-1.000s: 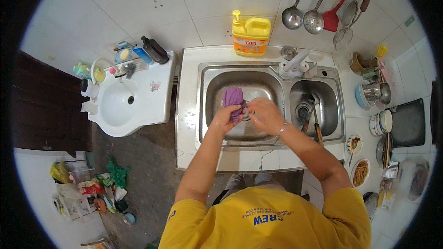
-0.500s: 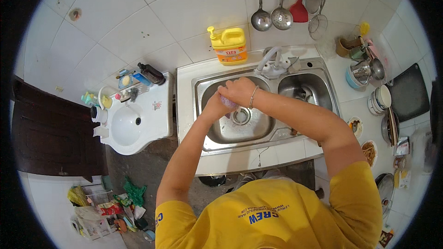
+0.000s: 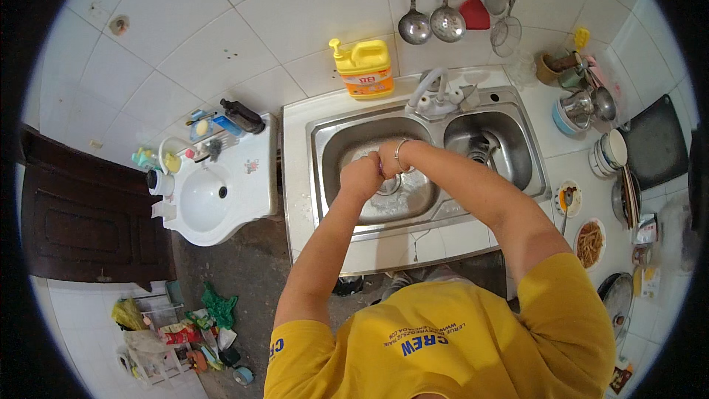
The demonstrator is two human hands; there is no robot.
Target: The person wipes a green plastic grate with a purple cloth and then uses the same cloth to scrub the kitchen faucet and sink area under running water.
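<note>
Over the left basin (image 3: 340, 210) of the steel double sink, both my hands are closed and pressed together. My left hand (image 3: 361, 176) is a fist, and my right hand (image 3: 392, 158), with a bracelet at the wrist, grips right beside it. Between them a sliver of a purple cloth (image 3: 380, 167) shows; the fingers hide most of it. Beneath the hands lies the basin's round drain (image 3: 389, 183), partly covered by them. The white faucet (image 3: 432, 96) stands behind, with its spout over the left side.
A yellow detergent jug (image 3: 363, 70) stands behind the sink. Metal utensils lie in the right basin (image 3: 509, 166). Plates of food (image 3: 589, 244), stacked bowls (image 3: 609, 154) and a black board (image 3: 653, 148) crowd the right counter. A white washbasin (image 3: 203, 203) is at left.
My hands have come lower and nearer to me, and both are closed more tightly. The purple cloth, seen more widely before, is now mostly hidden in them.
</note>
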